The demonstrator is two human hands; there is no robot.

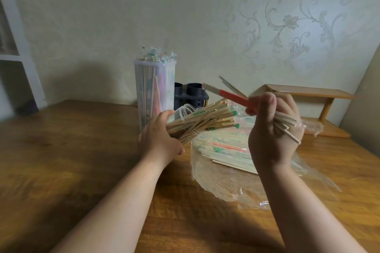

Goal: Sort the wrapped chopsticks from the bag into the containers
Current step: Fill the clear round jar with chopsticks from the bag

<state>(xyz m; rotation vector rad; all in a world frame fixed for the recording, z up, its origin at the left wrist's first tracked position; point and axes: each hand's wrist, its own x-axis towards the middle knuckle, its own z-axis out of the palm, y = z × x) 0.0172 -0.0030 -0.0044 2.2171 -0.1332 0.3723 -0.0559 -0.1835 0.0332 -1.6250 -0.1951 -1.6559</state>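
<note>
The surface is brown wood with visible grain and a soft sheen. The bag is thin, clear, crinkled plastic with glossy highlights. The chopsticks look like pale matt wood in clear film. The container is translucent frosted plastic, and the holder is matt black plastic. The wallpaper bears a faintly shiny pattern.

Red-wrapped chopsticks; scroll-patterned wallpaper

Wooden table, pale scroll-patterned wallpaper, white shelving at left, small wooden shelf
</note>
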